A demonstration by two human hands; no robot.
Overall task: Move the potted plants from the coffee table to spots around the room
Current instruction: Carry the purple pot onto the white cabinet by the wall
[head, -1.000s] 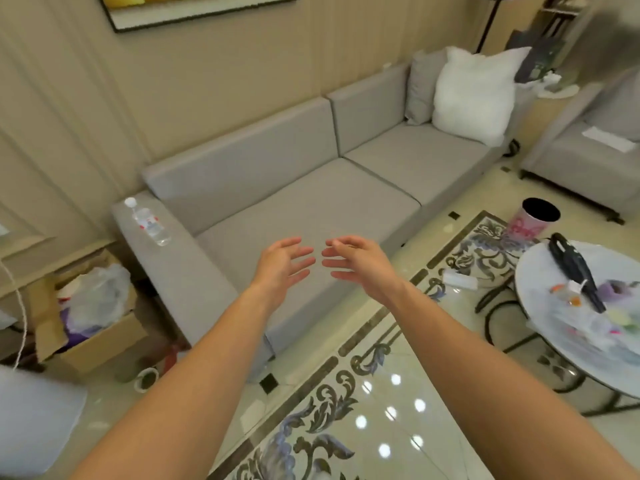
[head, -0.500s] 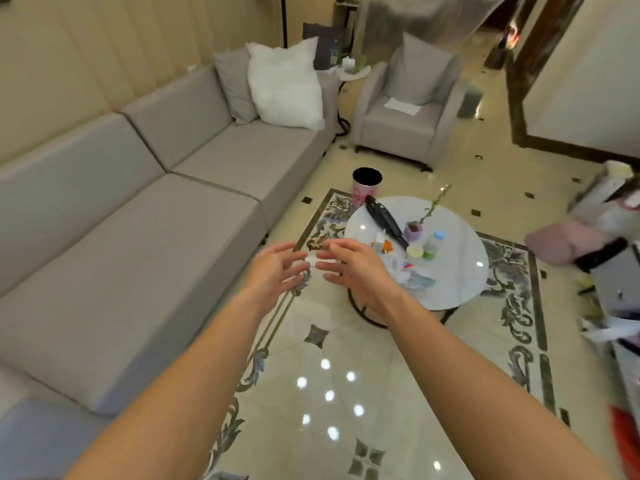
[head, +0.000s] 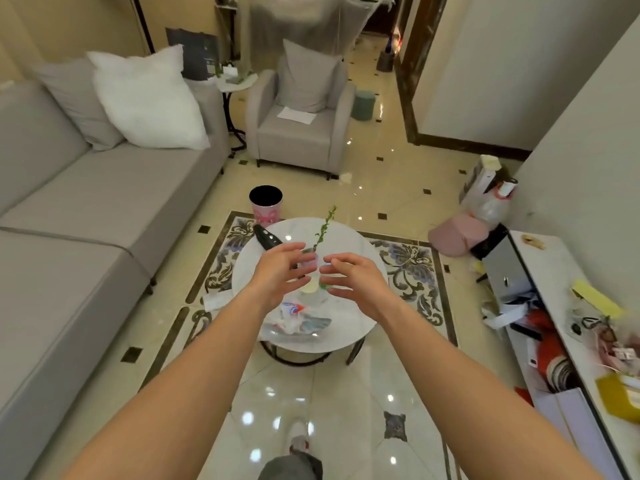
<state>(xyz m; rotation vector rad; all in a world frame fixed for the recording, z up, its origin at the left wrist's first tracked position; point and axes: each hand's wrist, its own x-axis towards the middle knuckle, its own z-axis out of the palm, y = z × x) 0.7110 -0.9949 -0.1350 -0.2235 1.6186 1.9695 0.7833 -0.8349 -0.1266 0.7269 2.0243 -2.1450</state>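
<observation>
We can read no writing: the pink print on the bin (head: 265, 206) beyond the surface's (head: 353, 327) far-left edge is too blurred. The potted plant (head: 313, 258) stands near the round white surface's centre, a small pale pot with one thin green stem leaning toward the far edge. Our left hand (head: 281, 271) and right hand (head: 353, 280) hover before it, each grip wide, holding nothing.
</observation>
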